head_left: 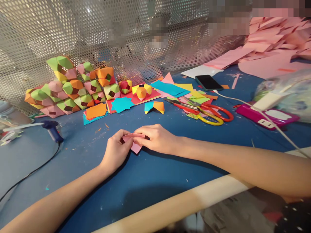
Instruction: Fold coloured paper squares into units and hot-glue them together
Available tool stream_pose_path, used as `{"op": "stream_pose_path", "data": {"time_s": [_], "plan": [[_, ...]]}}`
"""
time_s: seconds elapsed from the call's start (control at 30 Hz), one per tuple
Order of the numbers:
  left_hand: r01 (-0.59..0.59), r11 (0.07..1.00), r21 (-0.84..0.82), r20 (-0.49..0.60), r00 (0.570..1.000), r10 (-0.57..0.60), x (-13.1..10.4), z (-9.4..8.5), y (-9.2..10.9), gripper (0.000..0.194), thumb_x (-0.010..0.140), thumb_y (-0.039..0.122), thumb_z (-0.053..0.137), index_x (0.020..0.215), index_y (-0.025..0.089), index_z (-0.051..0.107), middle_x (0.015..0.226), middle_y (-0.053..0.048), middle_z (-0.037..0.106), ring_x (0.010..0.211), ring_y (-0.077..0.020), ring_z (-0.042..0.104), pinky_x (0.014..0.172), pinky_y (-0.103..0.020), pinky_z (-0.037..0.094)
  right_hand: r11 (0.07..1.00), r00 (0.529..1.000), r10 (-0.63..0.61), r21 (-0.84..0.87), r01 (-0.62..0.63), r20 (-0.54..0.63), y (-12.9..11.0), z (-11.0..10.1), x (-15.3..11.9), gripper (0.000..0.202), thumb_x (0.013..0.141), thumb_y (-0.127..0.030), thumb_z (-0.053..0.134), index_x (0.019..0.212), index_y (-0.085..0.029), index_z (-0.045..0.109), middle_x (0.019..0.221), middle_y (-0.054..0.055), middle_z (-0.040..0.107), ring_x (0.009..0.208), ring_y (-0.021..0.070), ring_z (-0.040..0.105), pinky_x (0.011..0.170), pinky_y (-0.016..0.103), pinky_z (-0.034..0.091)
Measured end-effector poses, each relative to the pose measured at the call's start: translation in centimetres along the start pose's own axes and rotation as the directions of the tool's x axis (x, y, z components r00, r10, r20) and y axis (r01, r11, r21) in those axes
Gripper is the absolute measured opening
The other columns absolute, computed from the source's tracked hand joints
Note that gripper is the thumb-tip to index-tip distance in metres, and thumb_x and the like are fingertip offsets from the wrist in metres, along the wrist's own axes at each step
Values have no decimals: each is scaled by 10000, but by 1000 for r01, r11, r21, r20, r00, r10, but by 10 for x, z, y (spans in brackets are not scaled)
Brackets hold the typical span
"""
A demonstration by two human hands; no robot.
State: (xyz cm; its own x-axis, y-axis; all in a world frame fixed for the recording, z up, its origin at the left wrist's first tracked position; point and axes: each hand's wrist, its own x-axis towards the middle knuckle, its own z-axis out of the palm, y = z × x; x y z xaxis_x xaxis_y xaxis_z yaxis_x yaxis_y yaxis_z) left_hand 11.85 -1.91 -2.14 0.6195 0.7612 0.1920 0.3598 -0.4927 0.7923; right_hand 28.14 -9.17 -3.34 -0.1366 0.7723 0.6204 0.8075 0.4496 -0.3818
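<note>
A small piece of pink paper [136,148], partly folded, is held between both hands just above the blue table [155,174]. My left hand [117,147] pinches its left side with thumb and fingers. On the right side my right hand [157,138] grips it, fingers closed over the upper edge. The lower tip of the paper points toward me; the rest is partly covered by fingers. Beyond the hands stands a folded blue and orange paper unit [154,107]. Square blue sheets [122,105] and orange sheets [96,111] lie behind my left hand.
Folded paper balls [73,89] are stacked against a perforated metal screen [136,38]. Scissors [211,118] and a phone [209,82] lie right of centre. A glue gun [52,131] with a black cord is at left. A magenta power strip [267,117] and pink paper strips [272,38] are at right.
</note>
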Motion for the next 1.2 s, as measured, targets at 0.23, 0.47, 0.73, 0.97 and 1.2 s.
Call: {"op": "stream_pose_path", "data": {"time_s": [0.23, 0.47, 0.73, 0.97, 1.2], "plan": [[-35, 999, 31, 4, 999, 35, -1, 0, 3, 96, 776, 261, 550, 784, 191, 614, 723, 24, 628, 657, -123, 550, 603, -214, 411, 1000, 1000, 14, -10, -14, -29, -2, 1, 1, 157, 864, -156, 534, 757, -139, 647, 645, 17, 657, 563, 108, 575, 558, 219, 385], [-20, 996, 86, -26, 999, 22, -3, 0, 4, 117, 770, 247, 515, 807, 190, 610, 724, 24, 637, 644, -129, 559, 606, -220, 423, 999, 998, -21, 24, 23, -56, -4, 0, 1, 229, 887, -171, 483, 712, -150, 628, 641, 12, 651, 564, 96, 558, 564, 209, 388], [-4, 997, 80, -13, 1000, 5, -1, -1, 2, 137, 730, 191, 517, 832, 199, 608, 719, 44, 627, 630, -113, 542, 576, -205, 416, 998, 995, 34, 52, -29, -94, -3, 4, 1, 177, 861, -180, 523, 742, -146, 649, 664, 17, 670, 587, 99, 581, 591, 206, 404], [26, 999, 31, 3, 1000, -26, 2, -3, -2, 139, 709, 154, 486, 803, 191, 581, 644, 42, 627, 571, -109, 552, 541, -202, 415, 991, 999, 34, 127, -38, 36, -6, -1, 0, 261, 902, -302, 483, 769, -148, 646, 711, 26, 663, 635, 110, 586, 601, 210, 412], [21, 998, 60, -60, 998, -17, 29, -27, -17, 200, 660, 100, 428, 762, 198, 570, 703, 12, 682, 611, -133, 601, 576, -229, 442, 994, 998, 56, -98, -52, 39, 22, -2, 17, 220, 919, -266, 456, 914, -168, 653, 875, 37, 687, 807, 144, 625, 755, 250, 459]]}}
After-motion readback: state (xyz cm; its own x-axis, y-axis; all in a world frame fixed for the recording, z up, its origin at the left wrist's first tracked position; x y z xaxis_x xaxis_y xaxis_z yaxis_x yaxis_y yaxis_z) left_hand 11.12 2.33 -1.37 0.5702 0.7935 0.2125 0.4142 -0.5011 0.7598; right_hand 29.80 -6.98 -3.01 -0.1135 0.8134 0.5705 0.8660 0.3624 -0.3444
